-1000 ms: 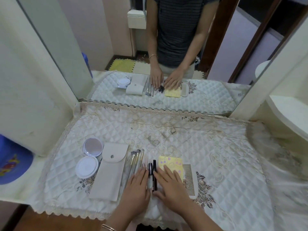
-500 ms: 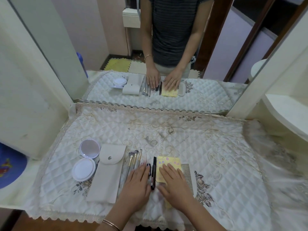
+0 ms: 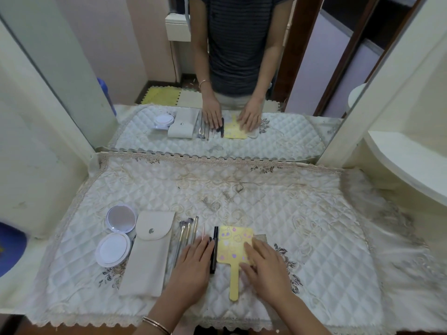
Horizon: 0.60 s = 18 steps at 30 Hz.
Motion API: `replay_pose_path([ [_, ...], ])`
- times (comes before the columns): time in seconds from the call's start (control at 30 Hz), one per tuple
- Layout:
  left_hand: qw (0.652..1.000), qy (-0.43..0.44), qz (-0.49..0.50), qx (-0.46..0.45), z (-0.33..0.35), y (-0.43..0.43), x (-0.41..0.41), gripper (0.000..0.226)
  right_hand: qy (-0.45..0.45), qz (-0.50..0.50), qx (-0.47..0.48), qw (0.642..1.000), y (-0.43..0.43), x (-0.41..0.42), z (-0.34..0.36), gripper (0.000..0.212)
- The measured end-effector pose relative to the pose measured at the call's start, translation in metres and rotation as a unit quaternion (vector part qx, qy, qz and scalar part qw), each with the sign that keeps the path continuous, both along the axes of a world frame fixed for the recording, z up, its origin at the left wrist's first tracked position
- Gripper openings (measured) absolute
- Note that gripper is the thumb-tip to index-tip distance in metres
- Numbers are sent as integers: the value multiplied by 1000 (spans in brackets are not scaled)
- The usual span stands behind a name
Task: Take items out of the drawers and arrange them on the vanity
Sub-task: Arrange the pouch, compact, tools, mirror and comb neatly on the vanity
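On the quilted vanity cloth (image 3: 242,189) a row of items lies near the front edge. From the left: an open round compact (image 3: 116,235), a beige snap pouch (image 3: 147,250), several makeup brushes (image 3: 186,234), a black pen-like tube (image 3: 214,247), a yellow hand mirror with a handle (image 3: 233,247) and a comb (image 3: 260,236), mostly hidden. My left hand (image 3: 193,264) lies flat with straight fingers on the brushes, beside the black tube. My right hand (image 3: 266,267) rests flat on the yellow mirror's right edge and the comb.
A large wall mirror (image 3: 217,93) stands behind the cloth and reflects a person and the items. A white curved shelf (image 3: 399,160) juts in at the right. A blue object (image 3: 9,247) sits at the far left. No drawer is in view.
Both hands have drawn apart: the left slid left onto the brushes, the right slid right, uncovering the yellow mirror's face and handle. The camera has tilted slightly.
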<state>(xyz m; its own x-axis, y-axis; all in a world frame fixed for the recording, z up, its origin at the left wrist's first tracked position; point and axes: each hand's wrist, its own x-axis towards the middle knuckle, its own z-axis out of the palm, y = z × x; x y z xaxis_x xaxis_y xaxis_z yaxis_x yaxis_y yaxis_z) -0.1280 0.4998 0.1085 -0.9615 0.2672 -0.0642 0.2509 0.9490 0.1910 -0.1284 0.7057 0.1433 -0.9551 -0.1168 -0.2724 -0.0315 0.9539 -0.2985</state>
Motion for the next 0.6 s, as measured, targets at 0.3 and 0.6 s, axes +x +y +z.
replay_pose_path([
  [0.3,997,15,72,38,6,-10,9,43,-11,-62,-12,998,4,4,-1,88],
  [0.6,994,-37,96,45,4,-25,18,55,45,-87,-7,995,-17,8,1,65],
])
